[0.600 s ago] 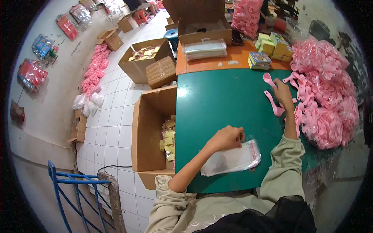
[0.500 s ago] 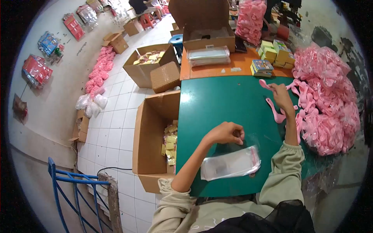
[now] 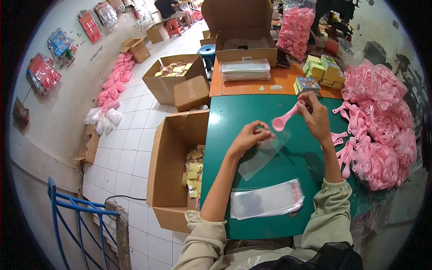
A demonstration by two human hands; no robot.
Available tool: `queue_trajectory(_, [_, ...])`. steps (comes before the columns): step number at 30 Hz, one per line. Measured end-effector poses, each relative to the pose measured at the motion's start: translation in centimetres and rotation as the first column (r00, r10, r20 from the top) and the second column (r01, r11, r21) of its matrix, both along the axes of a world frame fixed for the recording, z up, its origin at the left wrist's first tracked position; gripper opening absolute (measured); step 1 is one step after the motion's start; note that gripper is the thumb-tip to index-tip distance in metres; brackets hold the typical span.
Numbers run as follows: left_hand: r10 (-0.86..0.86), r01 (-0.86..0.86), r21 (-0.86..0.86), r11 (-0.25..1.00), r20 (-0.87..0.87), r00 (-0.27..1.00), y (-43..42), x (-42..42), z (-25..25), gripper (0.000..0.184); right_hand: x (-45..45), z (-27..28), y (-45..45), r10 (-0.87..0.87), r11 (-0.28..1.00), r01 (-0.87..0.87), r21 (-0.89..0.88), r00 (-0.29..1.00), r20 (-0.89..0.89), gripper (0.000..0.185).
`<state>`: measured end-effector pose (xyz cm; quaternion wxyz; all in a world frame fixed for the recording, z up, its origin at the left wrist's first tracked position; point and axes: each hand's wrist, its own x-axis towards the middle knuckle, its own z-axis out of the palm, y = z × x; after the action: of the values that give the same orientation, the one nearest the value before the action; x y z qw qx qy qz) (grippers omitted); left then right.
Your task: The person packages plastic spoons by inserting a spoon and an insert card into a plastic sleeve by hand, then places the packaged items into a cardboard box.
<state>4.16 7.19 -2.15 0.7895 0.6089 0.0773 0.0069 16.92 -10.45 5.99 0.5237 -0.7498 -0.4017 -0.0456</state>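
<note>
My left hand [image 3: 250, 137] pinches the upper edge of a clear plastic bag [image 3: 264, 154], which hangs over the green table [image 3: 238, 108]. In my right hand [image 3: 315, 116] is a pink spoon [image 3: 286, 119], gripped by its handle. The bowl of the spoon points down and left, near the top of the bag. Below my hands a stack of clear bags [image 3: 265, 200] lies flat on the table. Loose pink spoons [image 3: 356, 120] lie at the right, beside a big heap of bagged pink spoons [image 3: 382, 130].
An orange table [image 3: 252, 88] behind carries small yellow boxes [image 3: 330, 69], more clear bags [image 3: 244, 69] and an open carton [image 3: 245, 42]. On the left stands a large open carton [image 3: 173, 153] with yellow packets inside. A person [image 3: 167, 9] sits far back.
My left hand has lifted a clear bag off the stack and moved up. My right hand has raised a pink spoon and brought it left, towards the bag. The camera view has shifted slightly.
</note>
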Motion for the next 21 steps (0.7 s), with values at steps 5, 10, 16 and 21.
queue_trajectory(5, [0.047, -0.045, -0.074, 0.996, 0.024, 0.999, 0.3, 0.1, -0.4, 0.024, -0.5, -0.1, 0.5, 0.004, 0.996, -0.006, 0.087, 1.0, 0.014, 0.013])
queue_trajectory(10, [0.082, -0.079, -0.087, 0.993, 0.024, 0.996, 0.2, 0.0, -0.1, 0.029, -0.6, -0.4, 0.7, -0.015, 0.996, 0.015, 0.087, 1.0, 0.006, 0.013])
queue_trajectory(16, [0.088, -0.088, -0.064, 0.994, 0.011, 0.996, 0.3, 0.0, -0.1, 0.032, -0.5, -1.1, 1.0, 0.026, 0.996, -0.025, 0.086, 1.0, -0.011, 0.014])
queue_trajectory(21, [0.076, -0.075, -0.035, 0.997, 0.021, 0.997, 0.3, 0.2, -0.3, 0.037, -0.5, -1.4, 1.1, 0.064, 0.996, -0.062, 0.064, 0.998, -0.029, 0.016])
